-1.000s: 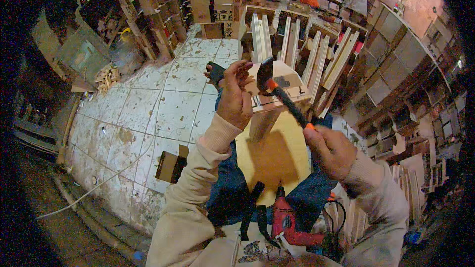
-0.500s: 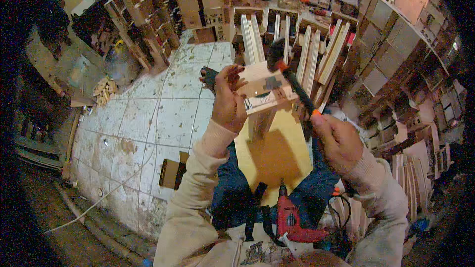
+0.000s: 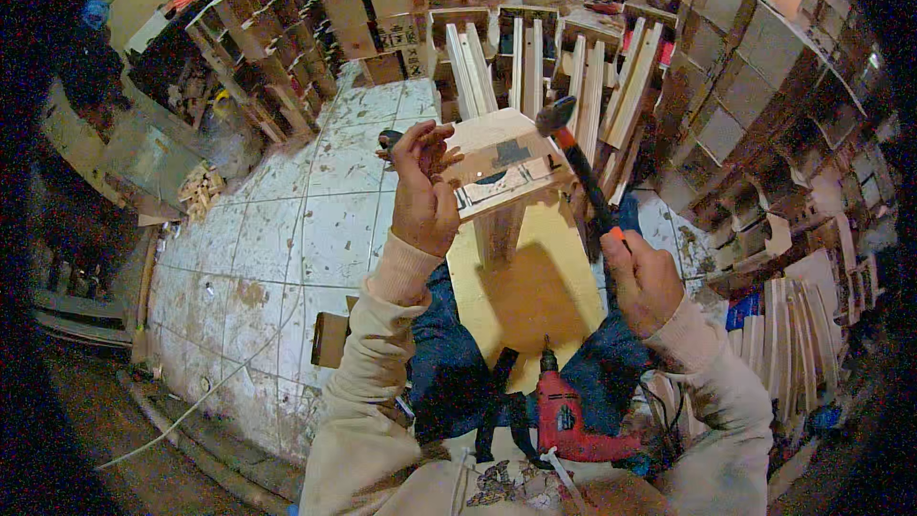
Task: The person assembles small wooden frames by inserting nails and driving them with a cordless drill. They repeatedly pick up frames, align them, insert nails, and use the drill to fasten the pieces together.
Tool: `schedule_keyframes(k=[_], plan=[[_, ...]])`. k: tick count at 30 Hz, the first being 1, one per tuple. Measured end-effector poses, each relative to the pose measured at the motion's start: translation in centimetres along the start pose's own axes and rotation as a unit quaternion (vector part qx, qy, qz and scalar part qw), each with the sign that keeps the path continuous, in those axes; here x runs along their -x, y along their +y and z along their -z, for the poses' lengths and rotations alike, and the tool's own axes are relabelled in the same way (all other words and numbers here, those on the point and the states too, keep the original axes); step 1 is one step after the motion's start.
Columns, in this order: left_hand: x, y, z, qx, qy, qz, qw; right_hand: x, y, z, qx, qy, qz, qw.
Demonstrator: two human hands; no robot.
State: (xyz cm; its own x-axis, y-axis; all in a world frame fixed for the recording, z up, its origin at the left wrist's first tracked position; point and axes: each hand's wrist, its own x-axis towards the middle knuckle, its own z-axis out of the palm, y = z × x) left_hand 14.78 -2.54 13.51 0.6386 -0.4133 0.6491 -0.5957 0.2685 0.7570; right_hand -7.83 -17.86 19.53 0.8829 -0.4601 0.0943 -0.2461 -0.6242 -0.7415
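Note:
My right hand (image 3: 645, 282) is closed round the black and orange handle of a hammer (image 3: 587, 177). The hammer's dark head is up, beside the far right corner of a pale wooden block (image 3: 521, 139). That block has a flat top and dark printed marks on its near side. With fingers curled, my left hand (image 3: 425, 196) grips its left end; some fingertips are hidden. Beneath the block a wooden upright (image 3: 499, 234) stands over a yellowish board (image 3: 535, 301) between my legs. A red power drill (image 3: 564, 420) lies in my lap, its bit pointing away from me.
Long wooden strips (image 3: 468, 67) lean in compartments ahead. Cardboard boxes (image 3: 368, 14) are stacked at the back, and wooden shelving (image 3: 726, 86) rises on the right. A cable (image 3: 220, 368) crosses the tiled floor (image 3: 258, 248), where a small brown carton (image 3: 330, 339) lies.
The hammer's head has moved right, from over the block's far corner to beside it. My left hand keeps its place on the block. The whole view has shifted slightly.

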Motion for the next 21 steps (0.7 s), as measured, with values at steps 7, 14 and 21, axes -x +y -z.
schedule_keyframes(k=[7,14,21], plan=[[0.1,-0.3,0.4,0.017,-0.012,-0.009,1.0,-0.1,-1.0,2.0,-0.291,0.07,-0.073,0.951],[0.1,-0.2,0.6,-0.036,-0.016,-0.039,0.998,-2.0,-1.8,-0.6,0.031,-0.156,0.048,0.986],[-0.1,-0.3,0.1,0.023,-0.006,-0.02,1.0,-0.6,-3.6,1.1,-0.137,0.037,0.092,0.986]])
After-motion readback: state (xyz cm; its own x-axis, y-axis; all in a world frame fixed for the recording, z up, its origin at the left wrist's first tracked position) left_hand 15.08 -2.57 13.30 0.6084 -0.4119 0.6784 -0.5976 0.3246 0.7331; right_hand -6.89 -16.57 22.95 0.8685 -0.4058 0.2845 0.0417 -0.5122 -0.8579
